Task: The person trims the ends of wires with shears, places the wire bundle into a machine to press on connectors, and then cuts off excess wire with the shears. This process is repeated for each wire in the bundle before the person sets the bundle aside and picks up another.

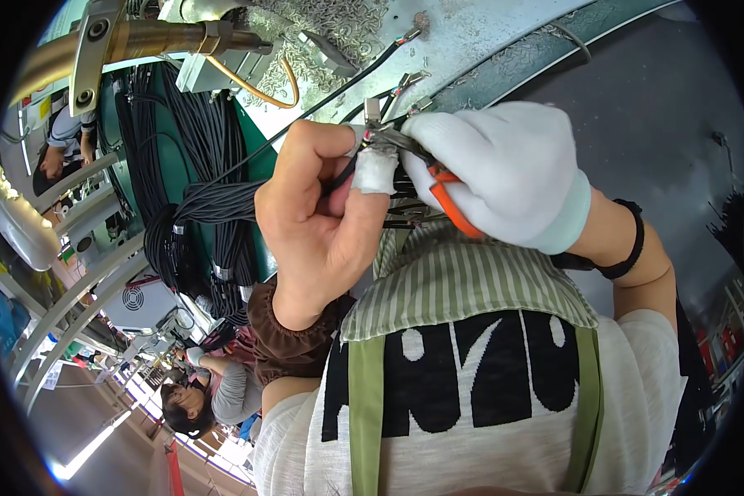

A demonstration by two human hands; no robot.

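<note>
My left hand [318,215], ungloved with white wraps on the thumb and a fingertip, pinches a black cable [345,174] near its end. A small silver metal connector [372,111] and short coloured wires show at that end. In a white glove, my right hand [508,174] grips pliers with orange handles [455,210]. Their dark jaws [402,143] meet the cable end just below the connector, beside my left thumb. Whether the jaws are fully closed is hidden by the fingers.
More cables with metal connectors [407,35] lie on the light bench [463,25], among scattered small metal scraps [351,21]. A large black cable bundle [174,157] lies to the left. A brass-coloured machine rod [140,43] reaches in at upper left. Two other people are at left.
</note>
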